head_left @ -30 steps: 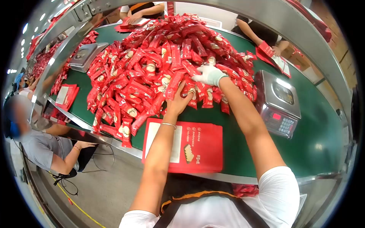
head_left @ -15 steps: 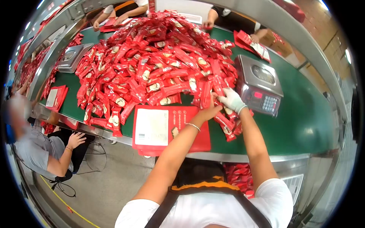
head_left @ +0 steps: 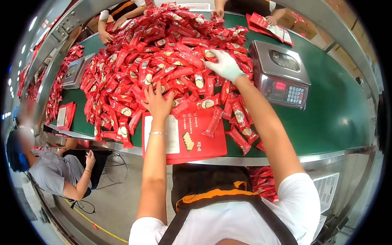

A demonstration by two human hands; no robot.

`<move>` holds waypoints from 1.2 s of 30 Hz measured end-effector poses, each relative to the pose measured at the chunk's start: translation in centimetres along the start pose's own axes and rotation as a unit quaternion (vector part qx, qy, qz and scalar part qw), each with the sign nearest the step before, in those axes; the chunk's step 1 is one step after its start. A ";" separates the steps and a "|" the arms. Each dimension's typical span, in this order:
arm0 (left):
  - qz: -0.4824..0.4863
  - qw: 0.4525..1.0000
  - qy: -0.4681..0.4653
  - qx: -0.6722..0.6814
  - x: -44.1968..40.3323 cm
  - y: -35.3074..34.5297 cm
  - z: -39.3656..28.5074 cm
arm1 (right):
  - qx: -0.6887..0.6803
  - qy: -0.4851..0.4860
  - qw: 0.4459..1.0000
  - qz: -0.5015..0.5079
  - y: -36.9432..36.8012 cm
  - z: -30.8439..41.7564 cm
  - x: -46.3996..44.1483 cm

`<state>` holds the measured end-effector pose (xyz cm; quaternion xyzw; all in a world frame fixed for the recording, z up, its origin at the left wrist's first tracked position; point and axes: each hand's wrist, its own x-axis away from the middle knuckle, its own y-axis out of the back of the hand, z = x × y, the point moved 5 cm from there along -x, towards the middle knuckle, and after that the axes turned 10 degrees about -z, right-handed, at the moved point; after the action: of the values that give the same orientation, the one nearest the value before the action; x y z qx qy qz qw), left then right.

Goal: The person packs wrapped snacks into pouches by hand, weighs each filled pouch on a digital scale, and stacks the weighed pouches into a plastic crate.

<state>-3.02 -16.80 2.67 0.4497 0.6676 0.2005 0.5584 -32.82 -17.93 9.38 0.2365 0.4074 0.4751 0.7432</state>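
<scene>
A large heap of small red wrapped snack packets (head_left: pixel 134 61) covers the middle of the green table. My bare left hand (head_left: pixel 158 103), with a bracelet at the wrist, is open at the heap's near edge, fingers spread over the packets. On the right side of the heap rests my right hand (head_left: pixel 225 67), in a white glove, its fingers apart among the packets. Nothing shows gripped in either one. Below my left hand lies a stack of flat red printed bags (head_left: pixel 192 141). One loose packet (head_left: pixel 213 121) is lying on top of the stack.
A digital scale (head_left: pixel 281 75) with a lit display stands to the right of the heap, and another scale (head_left: pixel 75 73) on the left. Across the table are co-workers' hands (head_left: pixel 271 20) near red bags (head_left: pixel 261 24). A seated person (head_left: pixel 61 171) is at left.
My hands have come apart from the near right edge of the heap. The left has moved left over the bags, the right farther up the heap. A packet now lies on the bags.
</scene>
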 end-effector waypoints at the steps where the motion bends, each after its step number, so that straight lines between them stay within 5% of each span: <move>1: 0.017 0.998 -0.015 -0.058 0.3 -2.3 0.3 | 0.049 0.003 0.998 0.025 -2.0 -0.2 -1.1; 3: 0.127 0.992 0.005 -0.023 0.4 -4.0 -1.2 | 0.152 0.017 0.984 0.087 -4.0 0.6 -0.8; 11: 0.102 0.983 0.000 0.152 3.4 -4.9 -7.3 | 0.160 -0.006 0.982 0.103 -3.1 -1.2 2.8; 15: 0.121 0.958 0.040 0.255 5.8 -6.2 -12.2 | 0.162 0.061 0.980 -0.100 1.4 1.1 7.6; 18: 0.161 0.941 0.071 0.289 6.0 -4.3 -13.8 | 0.084 0.129 0.982 -0.112 3.2 5.5 13.6; 20: 0.105 0.840 0.076 0.526 6.1 -4.0 -12.2 | 0.021 0.133 0.987 -0.085 3.2 7.4 17.6; 22: 0.129 0.880 0.047 0.456 6.1 0.6 -7.9 | 0.030 0.135 0.988 -0.066 2.3 8.2 21.1; 23: 0.052 0.913 -0.018 0.404 6.0 3.3 -5.2 | 0.046 0.139 0.988 -0.049 1.8 8.6 22.5; 25: -0.084 0.985 -0.063 0.135 7.1 8.1 1.6 | 0.101 0.152 0.983 0.009 -0.2 9.3 24.0; 27: -0.075 0.988 0.019 -0.130 9.7 10.6 6.8 | 0.108 0.181 0.977 0.024 -1.7 10.8 23.6; 28: -0.076 0.988 0.018 -0.134 10.5 11.3 7.3 | 0.115 0.208 0.971 0.023 -2.7 11.6 23.2; 30: 0.147 0.969 0.195 -0.024 12.5 10.4 9.8 | 0.140 0.234 0.961 0.054 -4.8 11.0 22.5; 36: 0.159 0.964 0.199 0.079 13.7 11.4 8.6 | 0.210 0.304 0.926 0.077 -3.8 5.6 21.7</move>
<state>9.63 -1.62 1.18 0.5436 0.6992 0.3186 0.3379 -21.51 0.11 1.37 0.2618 0.6848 0.4835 0.4782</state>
